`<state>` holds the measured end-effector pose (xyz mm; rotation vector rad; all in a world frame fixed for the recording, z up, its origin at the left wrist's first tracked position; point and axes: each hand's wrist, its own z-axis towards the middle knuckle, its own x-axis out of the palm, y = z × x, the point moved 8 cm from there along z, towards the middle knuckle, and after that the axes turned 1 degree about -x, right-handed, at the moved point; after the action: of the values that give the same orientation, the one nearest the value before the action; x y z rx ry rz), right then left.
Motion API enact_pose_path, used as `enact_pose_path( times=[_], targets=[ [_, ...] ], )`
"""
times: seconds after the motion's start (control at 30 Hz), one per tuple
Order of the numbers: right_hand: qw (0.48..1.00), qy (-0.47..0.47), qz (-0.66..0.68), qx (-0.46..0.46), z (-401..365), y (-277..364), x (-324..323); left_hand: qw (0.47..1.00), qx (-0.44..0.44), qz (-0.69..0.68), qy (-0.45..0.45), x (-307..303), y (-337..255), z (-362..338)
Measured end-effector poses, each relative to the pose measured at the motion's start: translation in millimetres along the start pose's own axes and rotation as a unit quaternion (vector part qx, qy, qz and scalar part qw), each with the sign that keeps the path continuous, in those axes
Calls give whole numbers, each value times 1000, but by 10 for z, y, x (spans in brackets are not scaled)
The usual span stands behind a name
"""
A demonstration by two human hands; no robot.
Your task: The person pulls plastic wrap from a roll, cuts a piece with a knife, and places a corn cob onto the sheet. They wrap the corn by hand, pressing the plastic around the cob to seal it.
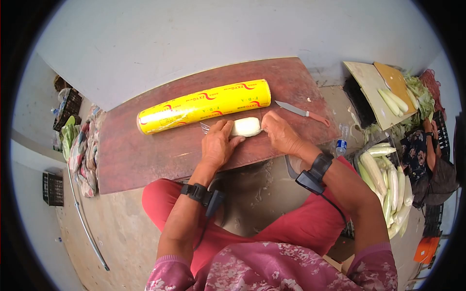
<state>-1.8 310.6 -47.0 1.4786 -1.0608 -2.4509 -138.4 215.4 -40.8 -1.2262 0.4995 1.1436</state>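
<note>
On the low reddish table (pixel 145 165) lies a short pale vegetable piece (pixel 247 127), with clear film around its ends. My left hand (pixel 219 144) rests on its left end, fingers closed against it and the film. At the right end, my right hand (pixel 281 133) is closed in a pinch on the film edge. Behind both hands lies a large yellow roll of film (pixel 204 106). A knife (pixel 301 112) with a pinkish handle lies right of the roll, its blade toward the roll.
A bottle (pixel 341 145) stands by the table's right corner. Beyond it are a pile of long pale vegetables (pixel 388 184), boards (pixel 374 92) with more vegetables, and another person (pixel 429 150). Cloth (pixel 86 155) and a metal pole (pixel 87 228) lie left.
</note>
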Motion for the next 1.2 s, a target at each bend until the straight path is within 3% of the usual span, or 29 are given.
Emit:
enact_pose_path(
  times=[0.13,0.23,0.33,0.53,0.63,0.73,0.83,0.93,1.03,1.2],
  targets=[
    [982,18,87,165,96,-336,97,1000,-5,16,5,51,32,51],
    [976,23,71,202,180,-395,108,999,-19,23,28,68,39,86],
    [990,-37,-56,122,237,-347,117,999,-25,26,26,57,29,109],
    [963,-5,-21,267,156,-456,150,999,-26,33,24,77,22,138],
    [967,-40,-51,245,151,-537,48,999,-23,27,33,79,34,141],
    [981,-107,-11,164,228,-431,-191,999,-18,18,40,79,41,153],
    [971,-91,156,157,281,-173,-232,999,-20,7,42,86,56,162],
    [996,-60,59,2,318,188,-117,998,-20,-6,52,86,67,176],
    [999,34,5,-7,298,104,209,998,-18,-36,57,64,110,181],
    [987,71,134,56,364,-108,271,994,-7,-53,98,120,185,262]
  ],
)
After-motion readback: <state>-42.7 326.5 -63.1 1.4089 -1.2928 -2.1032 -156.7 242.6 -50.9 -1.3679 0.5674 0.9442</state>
